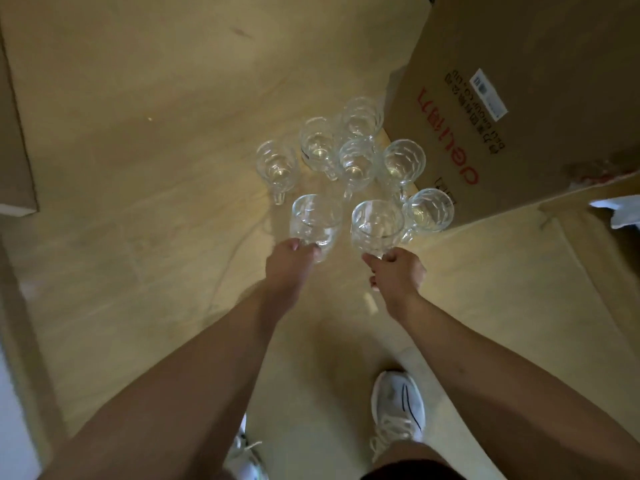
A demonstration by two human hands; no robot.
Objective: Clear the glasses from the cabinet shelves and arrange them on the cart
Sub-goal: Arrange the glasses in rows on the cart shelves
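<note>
My left hand (291, 258) has its grip closed on the handle side of one glass mug (317, 223), and my right hand (398, 271) is clamped the same way on a second mug (377, 226). I judge I hold them low and by the handle so each rim stays upright and I can set them down without knocking the others.

Taking the cardboard box (526, 109) as landmark: both held mugs sit just off its near corner, at the front of a cluster of six more mugs (356, 161). The nearest of those (427, 209) is right against the box edge, and the farthest (277, 166) stands apart from it. They are packed close, I judge, to save room on the pale wooden surface (138, 168).

The box side carries red lettering reading "deli", seen upside down, with smaller print that includes "GROUP CO., LTD" and a white barcode label (488, 93).
</note>
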